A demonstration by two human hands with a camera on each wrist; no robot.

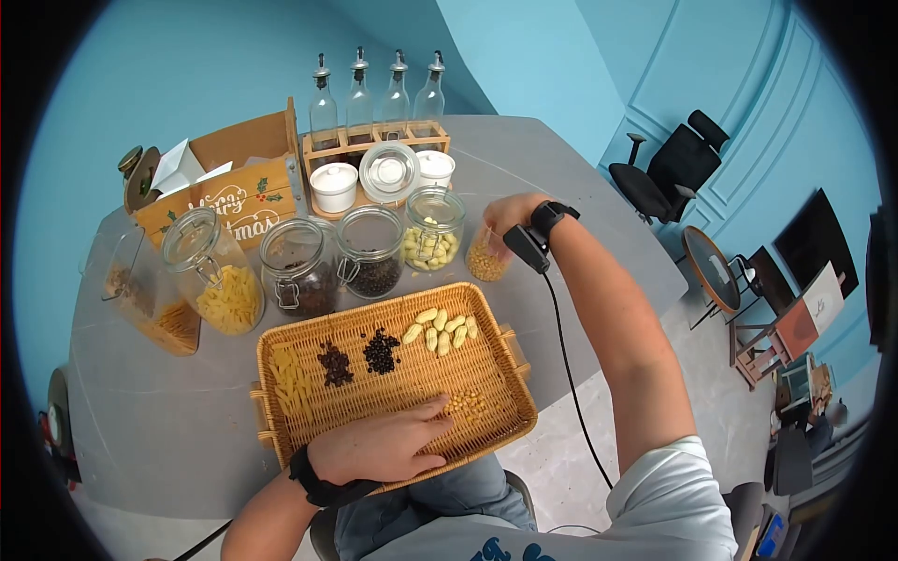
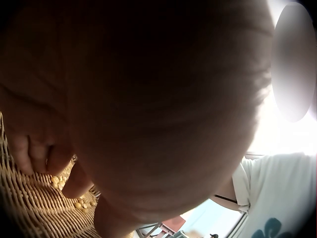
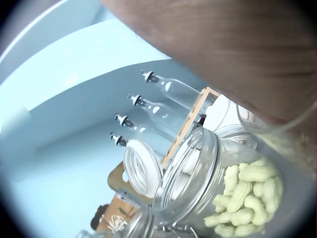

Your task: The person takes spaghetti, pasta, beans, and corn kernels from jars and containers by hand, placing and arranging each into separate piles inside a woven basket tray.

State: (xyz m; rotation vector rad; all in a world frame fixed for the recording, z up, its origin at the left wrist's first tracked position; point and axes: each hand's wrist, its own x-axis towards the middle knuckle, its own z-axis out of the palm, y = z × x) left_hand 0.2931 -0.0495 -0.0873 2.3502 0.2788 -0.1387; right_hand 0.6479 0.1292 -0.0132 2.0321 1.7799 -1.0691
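My left hand point(image 1: 388, 441) rests in a wicker tray point(image 1: 393, 411), fingers extended beside a small spread of corn kernels point(image 1: 468, 406). Past its fingertips in the left wrist view, the same yellow kernels point(image 2: 60, 182) lie on the weave. At the right, my right hand point(image 1: 510, 213) is at the mouth of a clear glass container of corn kernels point(image 1: 486, 265). Its fingers are hidden, and I cannot tell whether they grip anything. Close by stands an open jar of peanuts point(image 3: 245, 198). The tray also bears peanuts point(image 1: 441, 331), black beans point(image 1: 381, 352), dark brown pieces point(image 1: 334, 365) and penne pasta point(image 1: 292, 381).
Behind the tray stand a jar of black beans point(image 1: 372, 271), a jar of dark pieces point(image 1: 304, 280), a pasta jar point(image 1: 224, 294) and a tilted clear container point(image 1: 154, 299). Farther back are a wooden crate point(image 1: 229, 201), white lidded pots point(image 1: 334, 190) and stoppered bottles point(image 1: 359, 103). A cable point(image 1: 566, 374) hangs from the right wrist.
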